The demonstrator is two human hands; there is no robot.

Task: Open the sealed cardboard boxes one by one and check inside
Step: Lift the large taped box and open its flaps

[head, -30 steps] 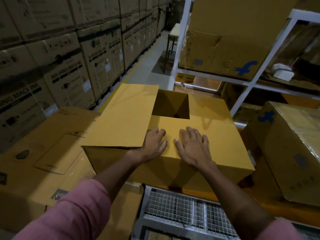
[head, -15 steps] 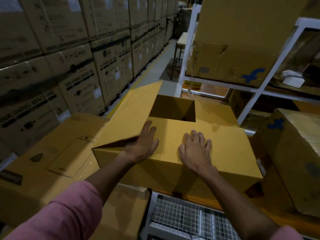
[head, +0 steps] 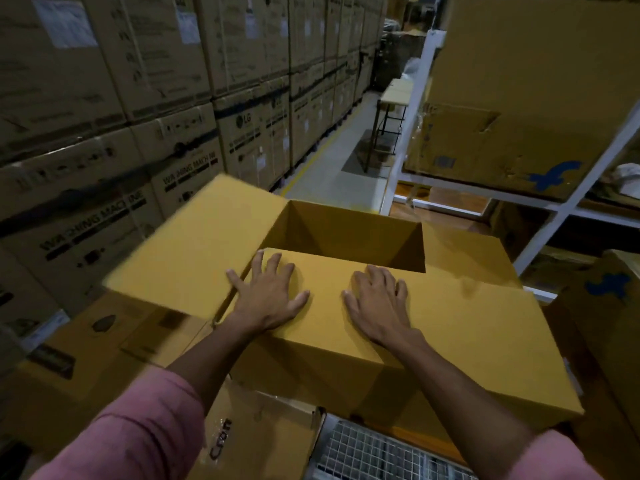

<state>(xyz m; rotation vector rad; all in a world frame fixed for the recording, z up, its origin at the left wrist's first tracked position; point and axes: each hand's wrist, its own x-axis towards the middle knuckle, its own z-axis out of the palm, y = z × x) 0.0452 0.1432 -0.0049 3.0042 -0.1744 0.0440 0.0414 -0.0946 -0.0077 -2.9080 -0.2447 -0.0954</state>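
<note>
Pressing down on one yellow cardboard box (head: 433, 341) set on a wire-mesh rack (head: 374, 452) in front of the person, two hands, left hand (head: 268, 296) and right hand (head: 375, 303), lie flat with fingers released and spread on its near flap, the left flap (head: 194, 244) raised, the dark inside showing nothing I can make out.

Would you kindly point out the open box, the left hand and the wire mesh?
open box (head: 450, 327): head view, on its near top flap.
left hand (head: 270, 299): head view, on its back.
wire mesh (head: 374, 448): head view, on its grid below the box.
</note>
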